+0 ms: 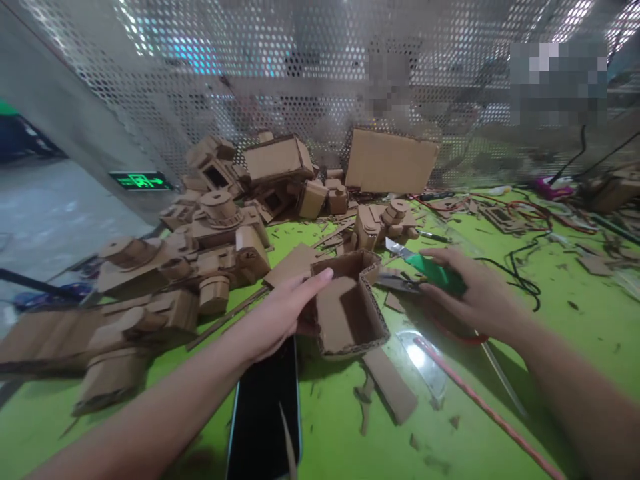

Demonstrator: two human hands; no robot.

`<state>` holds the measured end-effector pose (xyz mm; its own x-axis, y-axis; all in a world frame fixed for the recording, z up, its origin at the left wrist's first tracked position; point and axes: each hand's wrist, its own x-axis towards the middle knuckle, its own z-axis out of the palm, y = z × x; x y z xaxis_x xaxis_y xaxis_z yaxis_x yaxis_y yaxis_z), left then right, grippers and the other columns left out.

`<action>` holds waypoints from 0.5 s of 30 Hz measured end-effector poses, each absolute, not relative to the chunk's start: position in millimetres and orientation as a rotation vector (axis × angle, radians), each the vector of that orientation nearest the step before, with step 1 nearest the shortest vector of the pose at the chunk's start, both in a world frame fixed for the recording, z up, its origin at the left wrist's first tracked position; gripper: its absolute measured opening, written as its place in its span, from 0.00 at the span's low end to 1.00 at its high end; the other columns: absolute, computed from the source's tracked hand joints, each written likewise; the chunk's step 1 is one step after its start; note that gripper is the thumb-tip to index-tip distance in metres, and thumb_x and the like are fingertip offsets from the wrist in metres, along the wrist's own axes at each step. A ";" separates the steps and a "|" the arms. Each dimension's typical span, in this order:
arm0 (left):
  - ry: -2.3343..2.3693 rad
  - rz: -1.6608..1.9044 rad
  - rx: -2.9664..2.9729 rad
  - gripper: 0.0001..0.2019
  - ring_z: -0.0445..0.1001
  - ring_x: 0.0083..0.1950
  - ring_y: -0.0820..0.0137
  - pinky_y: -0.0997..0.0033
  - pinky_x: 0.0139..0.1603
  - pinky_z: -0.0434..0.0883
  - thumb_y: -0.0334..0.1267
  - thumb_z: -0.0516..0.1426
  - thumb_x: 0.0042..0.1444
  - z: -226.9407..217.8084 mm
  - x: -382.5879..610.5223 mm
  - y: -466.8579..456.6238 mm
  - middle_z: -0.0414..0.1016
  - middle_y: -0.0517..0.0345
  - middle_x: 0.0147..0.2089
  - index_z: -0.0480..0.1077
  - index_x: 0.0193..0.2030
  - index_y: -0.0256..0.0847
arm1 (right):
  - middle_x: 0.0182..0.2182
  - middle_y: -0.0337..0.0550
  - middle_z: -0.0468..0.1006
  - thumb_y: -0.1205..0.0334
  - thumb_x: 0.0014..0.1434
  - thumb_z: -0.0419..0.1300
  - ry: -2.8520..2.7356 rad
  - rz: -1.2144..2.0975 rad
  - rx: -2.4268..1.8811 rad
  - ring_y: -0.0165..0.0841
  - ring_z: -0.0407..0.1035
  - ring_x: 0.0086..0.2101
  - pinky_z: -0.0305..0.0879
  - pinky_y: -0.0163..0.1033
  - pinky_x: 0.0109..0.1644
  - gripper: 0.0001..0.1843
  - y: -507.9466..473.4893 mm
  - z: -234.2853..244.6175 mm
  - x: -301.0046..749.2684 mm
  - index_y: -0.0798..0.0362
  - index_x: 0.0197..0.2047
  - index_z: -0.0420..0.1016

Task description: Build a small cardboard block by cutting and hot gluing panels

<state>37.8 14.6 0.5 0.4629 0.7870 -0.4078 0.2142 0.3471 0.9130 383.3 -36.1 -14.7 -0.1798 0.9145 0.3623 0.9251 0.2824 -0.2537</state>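
My left hand [295, 303] grips the left wall of a small open-topped cardboard box [345, 313], thumb over its rim and the other fingers mostly hidden behind it. The box is tilted so its inside faces me, and its right wall has a stepped notch. To the right, my right hand [465, 287] is closed around a green utility knife [433, 270]. Its bare blade points up and left, apart from the box. Beneath that hand lie scissors [400, 283], partly covered.
Cardboard camera-like models [220, 227] crowd the left and back of the green table [330, 413]. A dark phone [265, 407] lies at the front, beside a cardboard strip [391, 385]. A clear plastic ruler [425, 367], a pink cord [480, 400] and black cables [525, 273] are on the right.
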 end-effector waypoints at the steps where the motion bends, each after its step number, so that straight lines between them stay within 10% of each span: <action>1: 1.081 0.460 1.249 0.29 0.86 0.49 0.57 0.64 0.41 0.82 0.68 0.58 0.66 0.5 36.6 14.4 0.87 0.48 0.50 0.77 0.56 0.44 | 0.53 0.51 0.87 0.47 0.71 0.64 -2.130 -0.018 -1.679 0.51 0.84 0.44 0.79 0.50 0.41 0.27 -34.3 -17.1 384.2 0.44 0.69 0.73; 7: 1.263 0.300 1.922 0.30 0.79 0.26 0.63 0.66 0.29 0.72 0.68 0.51 0.71 12.8 26.9 9.6 0.81 0.57 0.28 0.79 0.42 0.43 | 0.56 0.53 0.86 0.53 0.72 0.59 -2.138 -0.019 -1.757 0.54 0.82 0.48 0.79 0.55 0.47 0.25 -28.9 -25.1 387.8 0.46 0.69 0.73; 15: 1.603 0.431 2.414 0.39 0.70 0.73 0.39 0.43 0.77 0.62 0.63 0.57 0.65 -3.1 16.0 40.1 0.73 0.28 0.70 0.74 0.69 0.30 | 0.53 0.57 0.85 0.55 0.71 0.59 -2.151 -0.112 -1.681 0.57 0.77 0.54 0.74 0.63 0.56 0.21 -23.8 -31.4 393.2 0.51 0.63 0.77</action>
